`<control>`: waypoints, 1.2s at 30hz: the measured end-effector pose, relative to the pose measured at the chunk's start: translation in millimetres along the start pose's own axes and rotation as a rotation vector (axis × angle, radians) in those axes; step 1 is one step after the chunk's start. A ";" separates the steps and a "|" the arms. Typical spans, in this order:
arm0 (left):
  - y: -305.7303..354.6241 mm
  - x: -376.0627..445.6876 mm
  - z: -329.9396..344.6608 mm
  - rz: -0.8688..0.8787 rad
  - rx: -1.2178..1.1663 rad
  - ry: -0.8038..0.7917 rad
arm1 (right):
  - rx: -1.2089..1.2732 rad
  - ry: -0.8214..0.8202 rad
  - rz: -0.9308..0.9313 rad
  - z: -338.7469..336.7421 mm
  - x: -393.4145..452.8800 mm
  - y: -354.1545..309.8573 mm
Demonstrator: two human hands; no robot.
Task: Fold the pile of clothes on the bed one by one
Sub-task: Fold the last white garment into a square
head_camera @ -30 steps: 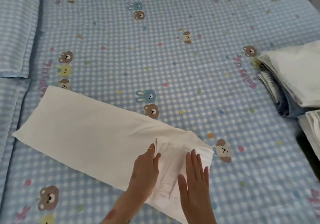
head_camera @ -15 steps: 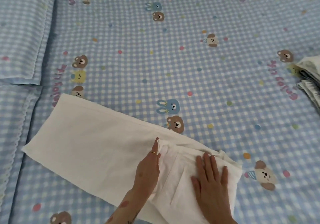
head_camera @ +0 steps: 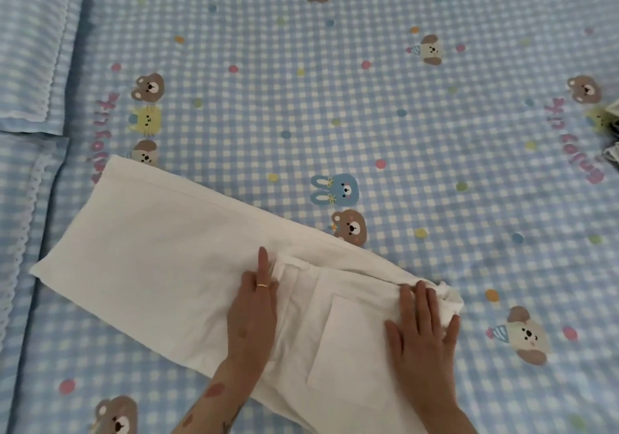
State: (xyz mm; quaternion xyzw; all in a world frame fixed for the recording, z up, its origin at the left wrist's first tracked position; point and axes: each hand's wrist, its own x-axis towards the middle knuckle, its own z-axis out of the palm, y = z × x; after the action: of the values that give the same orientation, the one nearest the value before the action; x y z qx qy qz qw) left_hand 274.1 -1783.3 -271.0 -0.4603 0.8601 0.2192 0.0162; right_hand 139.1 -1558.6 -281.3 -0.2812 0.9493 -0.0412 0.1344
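Right hand [head_camera: 422, 329] has slid rightward to the bunched waist end of the white trousers [head_camera: 160, 259], fingers straight, pressing flat. Left hand [head_camera: 253, 313] lies flat mid-garment, ring on finger. Trousers lie diagonally, lower left to lower centre, on checked bedsheet [head_camera: 385, 125]

The trousers [head_camera: 174, 266] under both hands are plain white, pocket and all. A gold ring [head_camera: 262, 285] shows on the left hand [head_camera: 253, 313]. Beyond the fingertips, the sheet [head_camera: 385, 115] is pale blue and white gingham, strewn with pink, yellow, green and blue dots, brown bears, a blue rabbit, a yellow cat and pink lettering. Just right of the right hand [head_camera: 423, 336] sits a cream, brown-eared dog print.
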 end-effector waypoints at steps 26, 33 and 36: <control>-291.0 115.6 -99.6 -0.320 0.393 0.117 | -0.248 -0.297 -0.982 27.9 212.7 -468.1; -287.3 107.0 -119.1 -0.422 0.129 0.094 | -0.551 -0.194 -1.236 16.4 219.4 -517.2; -262.4 88.1 -141.6 -0.470 -0.214 0.208 | -0.551 -0.067 -1.232 0.5 213.0 -509.0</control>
State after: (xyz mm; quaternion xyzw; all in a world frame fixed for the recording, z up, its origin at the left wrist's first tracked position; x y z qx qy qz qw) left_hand 457.7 -2033.9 -258.4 -0.6662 0.6988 0.2507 -0.0705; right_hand 233.7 -2101.4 -252.9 -0.7963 0.5868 0.1418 0.0390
